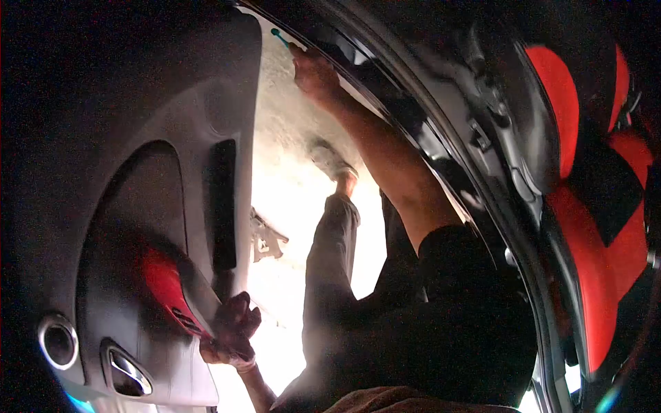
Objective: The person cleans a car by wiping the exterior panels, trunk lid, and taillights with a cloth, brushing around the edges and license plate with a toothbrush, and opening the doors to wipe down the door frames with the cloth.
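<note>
At the lower left, my left hand [235, 332] is closed at the end of the red-and-black armrest [180, 292] on the open car door. Shadow hides part of its fingers. At the top, my right hand [317, 74] reaches out with its fingers wrapped round a thin teal stick-like tool [281, 38] with a rounded tip. What kind of tool it is I cannot make out. That tip points up and left, over the pale ground between the door's edge and the car's door frame.
The dark door panel [124, 172] fills the left side, with a chrome inner handle [129, 375] and a round speaker [58, 342]. Along the right runs the door-frame seal [475, 155], with red-and-black seats [592, 275] beyond. A shoe [332, 160] stands on bright ground [279, 138].
</note>
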`<state>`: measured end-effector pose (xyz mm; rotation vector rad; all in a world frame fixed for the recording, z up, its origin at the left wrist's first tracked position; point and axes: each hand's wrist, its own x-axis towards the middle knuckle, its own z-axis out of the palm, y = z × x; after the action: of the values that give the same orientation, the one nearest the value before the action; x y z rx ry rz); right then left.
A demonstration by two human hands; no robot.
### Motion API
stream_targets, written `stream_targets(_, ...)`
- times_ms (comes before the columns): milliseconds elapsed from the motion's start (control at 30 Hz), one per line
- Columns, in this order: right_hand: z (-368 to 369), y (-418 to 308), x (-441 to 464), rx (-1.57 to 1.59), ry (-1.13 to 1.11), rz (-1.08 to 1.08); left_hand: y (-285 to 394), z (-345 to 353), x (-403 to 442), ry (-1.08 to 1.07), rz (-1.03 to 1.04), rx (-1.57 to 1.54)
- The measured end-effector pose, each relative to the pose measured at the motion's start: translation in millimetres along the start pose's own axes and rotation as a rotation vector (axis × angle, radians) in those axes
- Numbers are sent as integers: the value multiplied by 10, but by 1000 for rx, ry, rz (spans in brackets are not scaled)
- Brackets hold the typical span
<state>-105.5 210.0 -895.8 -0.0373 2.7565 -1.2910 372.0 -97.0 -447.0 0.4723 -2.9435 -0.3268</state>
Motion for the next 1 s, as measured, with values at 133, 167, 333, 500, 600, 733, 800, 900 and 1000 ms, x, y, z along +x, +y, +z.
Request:
stream_targets(133, 328, 42, 532, 1, 48, -78, 442, 215, 541, -105, 266, 199)
stream_targets(167, 323, 15, 612, 38, 40, -82, 491, 237, 576, -102, 285, 213)
stream_targets(333, 316, -188, 974, -64, -156, 75, 637, 373, 726, -86, 333, 244)
stream_targets(500, 685, -189, 1234, -122, -152, 74, 778, 490, 885, -100, 365, 262)
stream_targets(600, 320, -353, 1238, 6, -196, 168, 857, 486, 953, -114, 382, 261)
stream_targets(733, 225, -268, 1309, 35, -217, 109, 985, 469, 1037, -121, 407, 274)
stream_targets(800, 274, -217, 1308, 142, 1, -32, 1058, 476, 1084, -116, 422, 282)
stream_targets(900, 440, -166, 1333, 73, -98, 94, 1121, 498, 1160, -111, 440, 287)
stream_targets(1000, 952, 261, 1375, -183, -292, -9, 1192, 496, 1237, -104, 460, 292)
